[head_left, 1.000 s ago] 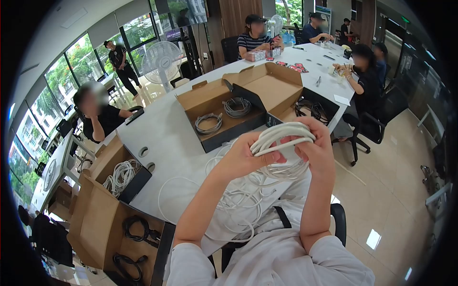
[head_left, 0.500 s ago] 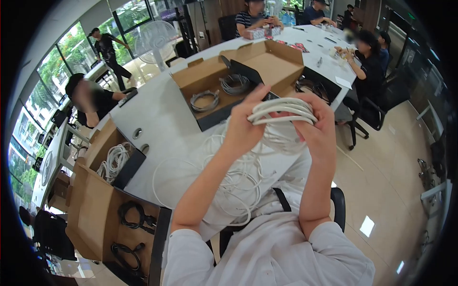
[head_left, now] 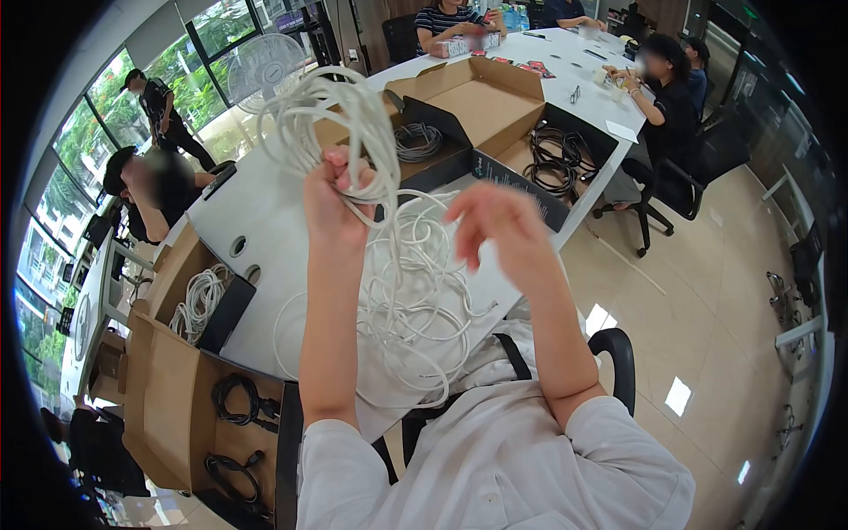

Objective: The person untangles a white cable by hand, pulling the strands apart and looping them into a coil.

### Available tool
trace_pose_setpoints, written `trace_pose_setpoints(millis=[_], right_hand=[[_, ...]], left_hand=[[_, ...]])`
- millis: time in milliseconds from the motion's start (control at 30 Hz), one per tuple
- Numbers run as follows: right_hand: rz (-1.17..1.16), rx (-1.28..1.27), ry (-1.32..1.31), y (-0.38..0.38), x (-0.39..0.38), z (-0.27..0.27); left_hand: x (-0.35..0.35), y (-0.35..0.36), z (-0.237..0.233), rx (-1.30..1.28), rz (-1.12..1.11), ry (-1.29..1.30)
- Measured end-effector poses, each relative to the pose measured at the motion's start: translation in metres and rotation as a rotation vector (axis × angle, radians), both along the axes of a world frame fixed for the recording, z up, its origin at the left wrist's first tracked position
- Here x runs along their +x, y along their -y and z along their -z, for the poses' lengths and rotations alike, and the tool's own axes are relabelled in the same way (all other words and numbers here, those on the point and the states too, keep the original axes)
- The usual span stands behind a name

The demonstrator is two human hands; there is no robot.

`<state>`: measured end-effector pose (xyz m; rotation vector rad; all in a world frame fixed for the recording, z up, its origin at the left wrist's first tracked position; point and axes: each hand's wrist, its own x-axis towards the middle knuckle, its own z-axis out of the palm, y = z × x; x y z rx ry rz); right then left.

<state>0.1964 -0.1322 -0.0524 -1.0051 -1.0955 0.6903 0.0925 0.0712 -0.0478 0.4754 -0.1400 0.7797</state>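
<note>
My left hand (head_left: 334, 199) is raised and closed around a coil of white cable (head_left: 331, 119), whose loops stand above my fist. More white cable (head_left: 415, 300) hangs down from that hand in loose tangled loops onto the white table (head_left: 265, 221) and over its edge. My right hand (head_left: 499, 230) is to the right of the coil, fingers spread and blurred, holding nothing.
An open cardboard box (head_left: 477, 97) with grey coiled cables (head_left: 415, 140) and black cables (head_left: 552, 163) lies beyond my hands. At the left, open boxes hold white cable (head_left: 199, 300) and black cables (head_left: 238, 402). Several people sit around the table; a fan (head_left: 265, 66) stands behind.
My right hand let go of the coil and drew away to the right. My left hand lifted the coil up and to the left, and its loops have sprung wider.
</note>
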Motion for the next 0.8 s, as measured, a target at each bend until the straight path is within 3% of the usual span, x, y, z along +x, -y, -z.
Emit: trace_pose_setpoints(millis=[100, 200, 300, 433, 533, 633, 667, 767, 800], right_hand=[[-0.108, -0.353, 0.415, -0.004, -0.027, -0.006], [0.205, -0.221, 0.484, -0.019, -0.032, 0.007], [0.642, 0.170, 0.736, -0.044, -0.015, 0.020], [0.575, 0.181, 0.989, -0.060, -0.003, 0.030], [0.483, -0.078, 1.027, -0.074, 0.008, 0.050], [0.447, -0.045, 0.836, -0.079, 0.009, 0.057], [0.397, -0.017, 0.814, -0.082, 0.007, 0.057], [0.262, 0.003, 0.793, -0.085, 0.000, 0.043], [0.277, 0.031, 0.798, -0.088, -0.003, 0.041]], left_hand=[[-0.007, -0.007, -0.002, -0.057, 0.011, 0.071], [-0.014, -0.007, -0.006, -0.028, -0.025, 0.073], [-0.017, -0.023, 0.003, 0.101, -0.095, -0.002], [-0.020, -0.018, 0.002, 0.065, 0.034, 0.033], [-0.022, 0.002, -0.014, 0.007, -0.234, -0.123], [-0.031, -0.011, -0.011, 0.084, 0.013, 0.129], [-0.033, -0.011, -0.011, 0.178, 0.000, 0.109], [-0.035, 0.000, -0.018, 0.089, -0.136, -0.006], [-0.036, -0.002, -0.017, 0.111, -0.020, 0.051]])
